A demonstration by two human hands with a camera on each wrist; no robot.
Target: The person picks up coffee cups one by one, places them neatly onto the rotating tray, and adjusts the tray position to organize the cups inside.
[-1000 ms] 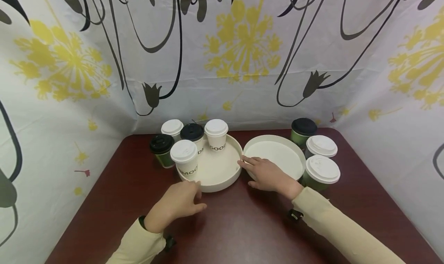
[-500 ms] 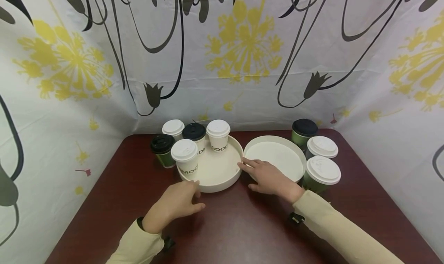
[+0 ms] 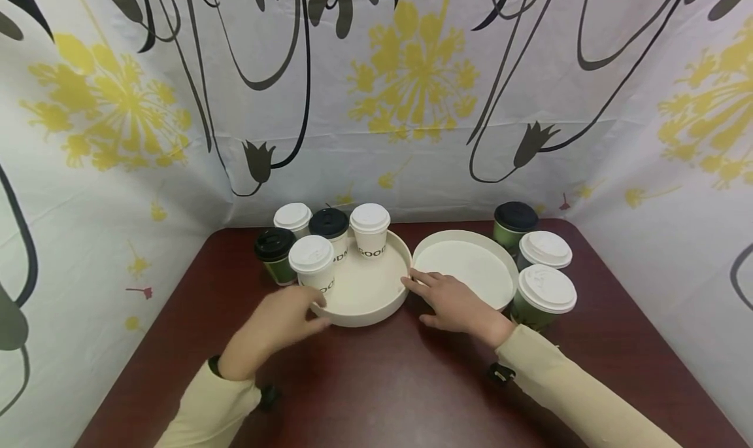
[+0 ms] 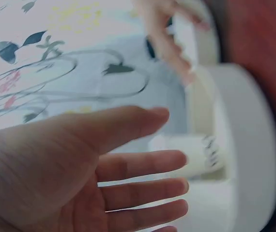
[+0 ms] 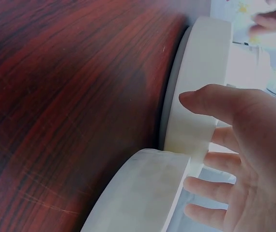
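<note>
Two round cream trays stand side by side: the left tray [image 3: 376, 288] and the right tray [image 3: 467, 265]. On the left one are a front white-lidded paper cup [image 3: 312, 258], a black-lidded cup [image 3: 329, 225] and a back white-lidded cup [image 3: 370, 229]. My left hand [image 3: 276, 327] is at the left tray's front rim, near the front white-lidded cup; in the left wrist view its fingers [image 4: 145, 193] extend, holding nothing. My right hand [image 3: 459, 304] reaches over where the two trays meet. Its fingers [image 5: 208, 188] are extended and empty; whether they touch a rim is unclear.
Left of the left tray stand a green cup with a black lid [image 3: 275, 252] and another white-lidded cup [image 3: 292, 218]. Along the right tray's right side are a black-lidded green cup [image 3: 515, 222] and two white-lidded cups [image 3: 547, 291]. A patterned cloth [image 3: 423, 173] rises behind the dark-red table [image 3: 376, 382].
My left hand has shifted left and slightly away from me, closer to the front white-lidded cup. The right hand, trays and cups stay where they were.
</note>
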